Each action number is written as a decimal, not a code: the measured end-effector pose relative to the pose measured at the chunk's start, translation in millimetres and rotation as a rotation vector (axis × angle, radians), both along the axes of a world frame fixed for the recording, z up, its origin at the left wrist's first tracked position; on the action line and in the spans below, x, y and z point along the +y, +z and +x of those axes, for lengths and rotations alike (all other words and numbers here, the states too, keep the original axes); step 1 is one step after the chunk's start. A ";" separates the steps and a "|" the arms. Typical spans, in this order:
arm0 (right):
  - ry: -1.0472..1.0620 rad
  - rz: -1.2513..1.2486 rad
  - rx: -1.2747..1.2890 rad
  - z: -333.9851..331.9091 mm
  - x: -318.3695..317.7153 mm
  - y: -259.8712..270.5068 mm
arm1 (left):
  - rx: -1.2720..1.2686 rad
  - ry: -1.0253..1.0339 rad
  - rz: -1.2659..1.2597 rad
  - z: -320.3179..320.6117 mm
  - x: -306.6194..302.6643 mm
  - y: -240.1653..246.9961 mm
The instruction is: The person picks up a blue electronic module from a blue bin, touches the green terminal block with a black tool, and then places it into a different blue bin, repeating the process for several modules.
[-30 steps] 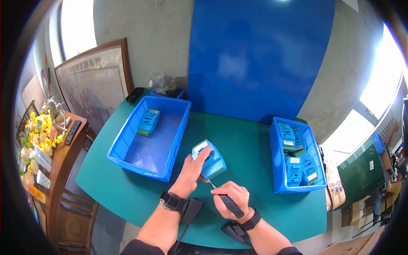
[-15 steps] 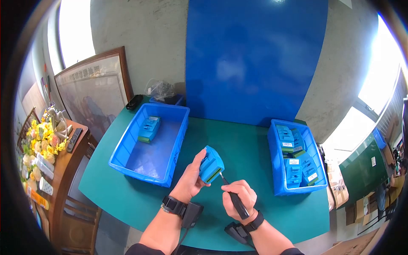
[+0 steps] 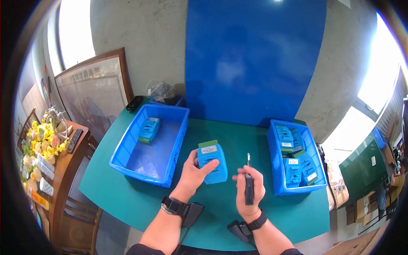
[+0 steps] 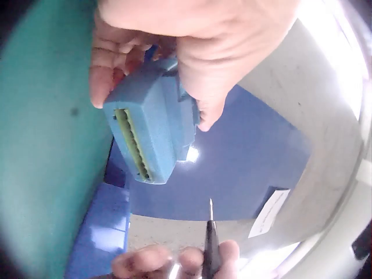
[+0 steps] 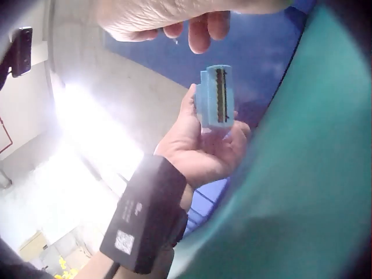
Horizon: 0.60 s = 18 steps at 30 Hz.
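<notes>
In the head view my left hand (image 3: pixel 190 177) grips a blue plastic module (image 3: pixel 217 173) over the table, thumb across its slotted, labelled face. A green strip sticks out at its far end. The left wrist view shows another end of the module (image 4: pixel 157 128), with a yellow-green terminal strip in a slot. My right hand (image 3: pixel 257 187) holds a black-handled screwdriver (image 3: pixel 249 191), its metal tip pointing up and away, to the right of the module and apart from it. The right wrist view shows only part of the right hand (image 5: pixel 192 17).
On the left of the green table (image 3: pixel 225 225) stands a blue bin (image 3: pixel 146 176) with one similar module (image 3: pixel 149 129) inside. A smaller blue bin (image 3: pixel 278 170) at the right holds several more. A clear plastic bag (image 3: pixel 160 90) lies behind the left bin.
The screwdriver tip was at the module's near end; it has moved off to the right and now points away. The left hand has turned the module, bringing its labelled face up.
</notes>
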State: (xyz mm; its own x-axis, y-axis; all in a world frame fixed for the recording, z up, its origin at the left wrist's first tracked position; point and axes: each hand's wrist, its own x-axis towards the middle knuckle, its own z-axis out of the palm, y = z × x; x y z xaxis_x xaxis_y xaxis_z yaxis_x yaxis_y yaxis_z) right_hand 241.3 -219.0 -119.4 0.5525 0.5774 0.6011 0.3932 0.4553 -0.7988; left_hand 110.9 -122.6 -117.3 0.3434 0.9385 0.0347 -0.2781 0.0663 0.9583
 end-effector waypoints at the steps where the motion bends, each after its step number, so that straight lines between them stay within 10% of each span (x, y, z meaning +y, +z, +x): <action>1: 0.023 -0.058 -0.033 4.9 2.2 -1.7 | -0.007 -0.043 0.015 1.4 -2.5 1.8; 16: 0.014 -0.038 -0.043 19.6 2.7 3.5 | 0.349 -0.095 0.390 5.6 -6.0 -19.0; 18: -0.046 0.007 -0.076 19.3 2.5 2.0 | 0.298 -0.237 0.104 2.9 -7.4 -14.6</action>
